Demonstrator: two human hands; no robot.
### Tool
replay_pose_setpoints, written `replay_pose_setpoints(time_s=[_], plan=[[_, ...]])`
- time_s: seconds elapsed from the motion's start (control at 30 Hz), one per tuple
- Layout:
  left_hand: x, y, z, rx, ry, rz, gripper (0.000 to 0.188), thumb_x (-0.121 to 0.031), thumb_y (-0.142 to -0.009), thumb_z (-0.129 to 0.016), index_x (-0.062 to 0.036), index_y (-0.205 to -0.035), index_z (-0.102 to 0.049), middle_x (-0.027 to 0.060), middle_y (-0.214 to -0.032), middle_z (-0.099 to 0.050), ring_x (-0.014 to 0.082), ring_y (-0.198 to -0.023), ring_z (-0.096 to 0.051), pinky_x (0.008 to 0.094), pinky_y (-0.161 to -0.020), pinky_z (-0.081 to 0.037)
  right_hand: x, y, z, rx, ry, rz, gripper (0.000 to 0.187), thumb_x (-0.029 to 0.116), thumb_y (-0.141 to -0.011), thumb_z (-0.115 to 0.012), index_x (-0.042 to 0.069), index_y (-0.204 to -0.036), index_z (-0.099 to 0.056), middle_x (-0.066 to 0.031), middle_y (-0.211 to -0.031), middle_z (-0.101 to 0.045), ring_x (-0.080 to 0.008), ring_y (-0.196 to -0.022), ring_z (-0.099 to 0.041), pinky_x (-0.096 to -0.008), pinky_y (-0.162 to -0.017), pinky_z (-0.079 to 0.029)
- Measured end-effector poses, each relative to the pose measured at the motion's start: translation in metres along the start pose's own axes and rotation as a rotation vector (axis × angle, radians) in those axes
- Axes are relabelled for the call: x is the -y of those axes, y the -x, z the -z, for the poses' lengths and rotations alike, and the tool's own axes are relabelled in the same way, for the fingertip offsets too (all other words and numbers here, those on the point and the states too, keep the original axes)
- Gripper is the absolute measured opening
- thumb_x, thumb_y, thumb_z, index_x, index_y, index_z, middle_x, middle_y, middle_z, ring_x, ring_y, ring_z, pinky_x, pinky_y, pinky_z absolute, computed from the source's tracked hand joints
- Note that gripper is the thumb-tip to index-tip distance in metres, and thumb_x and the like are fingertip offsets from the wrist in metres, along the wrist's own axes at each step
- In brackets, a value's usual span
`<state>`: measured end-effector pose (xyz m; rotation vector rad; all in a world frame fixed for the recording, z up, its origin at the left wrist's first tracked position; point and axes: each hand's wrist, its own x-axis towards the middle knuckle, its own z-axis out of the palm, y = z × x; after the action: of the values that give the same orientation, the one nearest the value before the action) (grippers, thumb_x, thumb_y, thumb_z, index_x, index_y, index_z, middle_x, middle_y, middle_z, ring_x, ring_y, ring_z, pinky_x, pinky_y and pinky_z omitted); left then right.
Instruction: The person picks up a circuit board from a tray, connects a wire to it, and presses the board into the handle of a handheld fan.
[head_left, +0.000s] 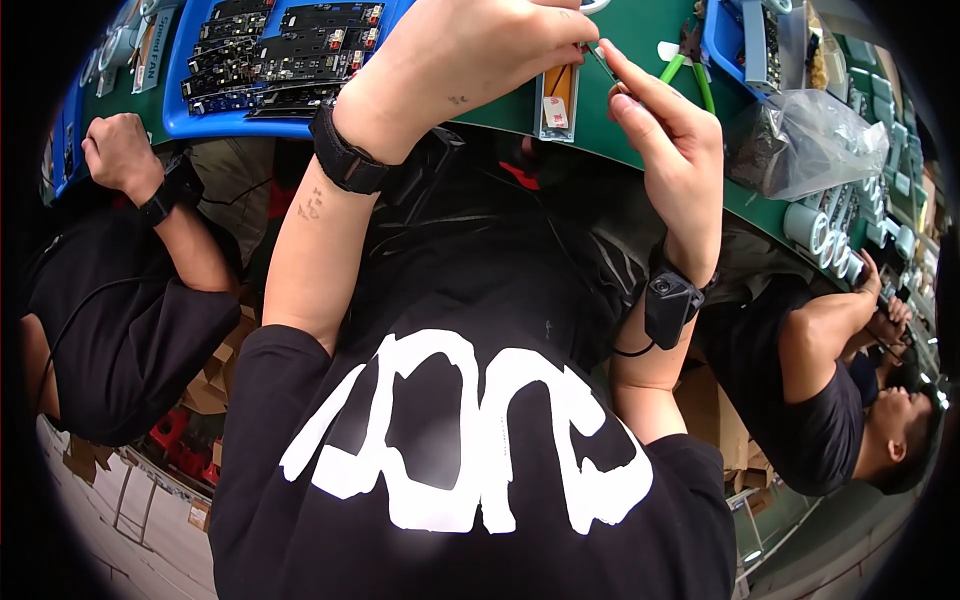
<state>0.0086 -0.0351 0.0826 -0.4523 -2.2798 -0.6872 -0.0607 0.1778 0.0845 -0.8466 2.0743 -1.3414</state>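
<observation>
Blue tray (pixel 240 127) cut off; slim piece (pixel 602 64) in right grip (pixel 667 120) unclear.

We record one line of legible pale Latin lettering along the side of a blue-grey casing (pixel 153 45), set back from the near edge of the counter (pixel 600 120), toward its left end. A white label (pixel 556 111) with small reddish print lies in the grey housing (pixel 541 118) at the near edge; we find its print too small to read. Bold white figures span the black shirt (pixel 480 440), their reading uncertain. We note small dark marks, undeciphered, on the left forearm (pixel 312 205).
</observation>
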Motion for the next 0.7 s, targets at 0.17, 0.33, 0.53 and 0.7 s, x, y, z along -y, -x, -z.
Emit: replay_pose_setpoints(time_s=[0.17,0.33,0.53,0.7], plan=[[-0.001,-0.003,0.008,0.253,-0.063,0.090,0.007,-0.011,-0.081,-0.073,-0.0071,-0.083,-0.068,0.0032,-0.076,-0.059,0.0208,-0.070,-0.066,0.0316,-0.061,-0.053,-0.003,-0.008,0.004,0.044,-0.057,0.032,0.040,0.004,-0.096,-0.064,0.008,-0.135,-0.067,0.0025,-0.081,-0.056,-0.0047,-0.070,-0.044,-0.0209,-0.062,-0.037],[0.003,-0.006,0.009,0.275,-0.077,0.051,0.007,-0.012,-0.080,-0.074,-0.0076,-0.080,-0.068,0.0021,-0.076,-0.060,0.0200,-0.069,-0.066,0.0322,-0.061,-0.053,-0.004,-0.016,0.016,0.133,-0.012,0.051,0.042,0.006,-0.096,-0.062,0.009,-0.138,-0.066,0.0045,-0.085,-0.058,-0.0028,-0.070,-0.041,-0.0187,-0.062,-0.033],[0.008,-0.003,0.005,0.267,-0.031,0.052,0.009,-0.014,-0.082,-0.074,-0.0071,-0.081,-0.068,0.0025,-0.078,-0.061,0.0208,-0.069,-0.066,0.0332,-0.063,-0.053,-0.006,-0.025,0.028,0.212,0.025,0.087,0.043,0.007,-0.096,-0.060,0.008,-0.139,-0.065,0.0042,-0.086,-0.058,-0.0027,-0.069,-0.040,-0.0188,-0.061,-0.032],[0.005,-0.005,0.006,0.247,0.037,0.108,0.010,-0.015,-0.085,-0.074,-0.0062,-0.084,-0.068,0.0043,-0.079,-0.062,0.0232,-0.071,-0.066,0.0334,-0.064,-0.053,-0.005,-0.030,0.038,0.279,-0.040,-0.010,0.043,0.008,-0.097,-0.058,0.007,-0.140,-0.064,0.0025,-0.089,-0.060,-0.0028,-0.070,-0.040,-0.0189,-0.060,-0.031]])
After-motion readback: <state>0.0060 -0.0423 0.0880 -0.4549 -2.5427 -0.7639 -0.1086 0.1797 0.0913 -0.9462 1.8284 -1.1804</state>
